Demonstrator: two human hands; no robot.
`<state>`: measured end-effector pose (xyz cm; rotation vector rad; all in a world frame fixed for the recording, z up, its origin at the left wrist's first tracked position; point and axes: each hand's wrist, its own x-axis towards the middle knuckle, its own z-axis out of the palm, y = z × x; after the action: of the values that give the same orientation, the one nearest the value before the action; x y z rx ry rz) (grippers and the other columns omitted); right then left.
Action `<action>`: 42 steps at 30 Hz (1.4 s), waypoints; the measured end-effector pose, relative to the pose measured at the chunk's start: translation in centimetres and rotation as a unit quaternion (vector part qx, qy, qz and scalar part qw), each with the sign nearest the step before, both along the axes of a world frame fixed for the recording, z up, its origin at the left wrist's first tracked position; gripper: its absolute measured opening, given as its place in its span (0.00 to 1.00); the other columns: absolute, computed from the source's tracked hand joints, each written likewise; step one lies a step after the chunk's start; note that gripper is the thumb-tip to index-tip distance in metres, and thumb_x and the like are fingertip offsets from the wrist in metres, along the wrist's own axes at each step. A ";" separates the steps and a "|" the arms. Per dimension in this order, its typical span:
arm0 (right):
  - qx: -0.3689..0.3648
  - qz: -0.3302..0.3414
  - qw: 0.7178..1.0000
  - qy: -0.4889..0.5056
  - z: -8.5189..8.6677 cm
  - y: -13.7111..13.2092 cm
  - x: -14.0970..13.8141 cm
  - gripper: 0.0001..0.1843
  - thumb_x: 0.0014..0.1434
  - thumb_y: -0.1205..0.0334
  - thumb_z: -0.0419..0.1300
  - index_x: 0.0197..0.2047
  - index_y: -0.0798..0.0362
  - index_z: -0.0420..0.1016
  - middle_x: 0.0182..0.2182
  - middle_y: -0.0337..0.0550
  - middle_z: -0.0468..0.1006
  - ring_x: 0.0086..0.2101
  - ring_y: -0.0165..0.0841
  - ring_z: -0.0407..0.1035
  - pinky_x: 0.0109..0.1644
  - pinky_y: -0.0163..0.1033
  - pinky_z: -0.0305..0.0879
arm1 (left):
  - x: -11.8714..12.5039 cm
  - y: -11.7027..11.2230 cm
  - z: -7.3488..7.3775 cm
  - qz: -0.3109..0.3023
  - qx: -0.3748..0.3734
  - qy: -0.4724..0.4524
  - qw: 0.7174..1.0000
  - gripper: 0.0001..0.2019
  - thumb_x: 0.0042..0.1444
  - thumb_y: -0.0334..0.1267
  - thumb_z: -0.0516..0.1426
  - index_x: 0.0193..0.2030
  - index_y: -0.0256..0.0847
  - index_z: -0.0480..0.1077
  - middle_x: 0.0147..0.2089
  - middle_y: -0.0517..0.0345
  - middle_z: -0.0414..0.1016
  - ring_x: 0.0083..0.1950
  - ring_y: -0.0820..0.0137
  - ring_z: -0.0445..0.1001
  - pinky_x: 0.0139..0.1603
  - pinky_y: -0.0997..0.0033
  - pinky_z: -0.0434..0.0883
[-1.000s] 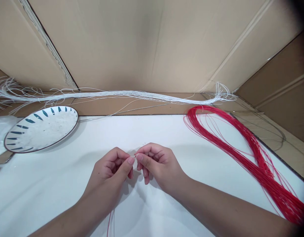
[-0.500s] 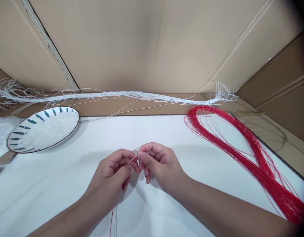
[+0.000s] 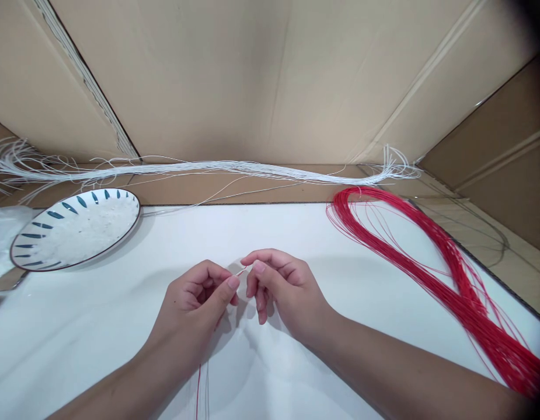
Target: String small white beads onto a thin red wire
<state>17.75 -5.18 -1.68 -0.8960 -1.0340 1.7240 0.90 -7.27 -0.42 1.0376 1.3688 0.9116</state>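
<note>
1. Head view: the left hand's [image 3: 195,300] grip is closed, thumb against forefinger, on fine strands [image 3: 242,270], which stick out past those fingertips toward the right hand [image 3: 287,283]. We cannot tell whether the right grip pinches their ends or only stands beside them.
2. We judge the strands nearly weightless, limp over a long span yet a little springy when short, and apt to roll or slip. Holding close to the tips should suit them best.
3. Fingers hide how red and white cross at the pinch. Below the left wrist, a red strand [image 3: 198,391] drops out of frame; the pale line beside it may be strand or shadow.
4. On the white counter [image 3: 173,239], a plate [image 3: 55,214] holds white matter we cannot identify. The red bundle [image 3: 497,347] runs behind the right forearm; the white bundle [image 3: 234,167] lies beyond, its left end cut off.
</note>
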 end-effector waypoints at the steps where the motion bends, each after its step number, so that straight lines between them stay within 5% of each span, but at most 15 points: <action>1: -0.004 -0.003 1.000 0.002 0.0 0.0 0.0 0.13 0.62 0.51 0.63 0.41 0.53 0.77 0.23 0.36 0.74 0.18 0.24 0.65 0.19 0.29 0.66 | 0.0 0.0 -0.1 0.001 0.000 0.002 1.000 0.13 0.58 0.50 0.63 0.31 0.43 0.73 0.26 0.65 0.73 0.23 0.78 0.60 0.23 0.80 0.57; 30: 0.001 0.000 0.999 -0.054 0.4 -0.1 0.1 0.10 0.60 0.58 0.65 0.32 0.54 0.72 0.22 0.35 0.73 0.19 0.23 0.63 0.19 0.28 0.66 | 0.1 -0.1 0.9 -0.042 -0.021 0.029 0.998 0.13 0.59 0.48 0.61 0.30 0.42 0.72 0.27 0.63 0.72 0.24 0.76 0.60 0.24 0.76 0.57; 42: 0.017 0.004 0.998 -0.066 0.3 -0.3 0.0 0.10 0.61 0.56 0.64 0.34 0.54 0.73 0.22 0.35 0.73 0.19 0.23 0.63 0.19 0.29 0.66 | 0.2 0.0 0.7 -0.008 -0.020 0.032 0.999 0.14 0.59 0.50 0.62 0.30 0.43 0.73 0.25 0.65 0.70 0.23 0.77 0.59 0.23 0.78 0.55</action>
<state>17.76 -5.45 -1.43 -0.9966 -1.1508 1.6669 1.08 -7.29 0.28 1.0525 1.4244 0.8422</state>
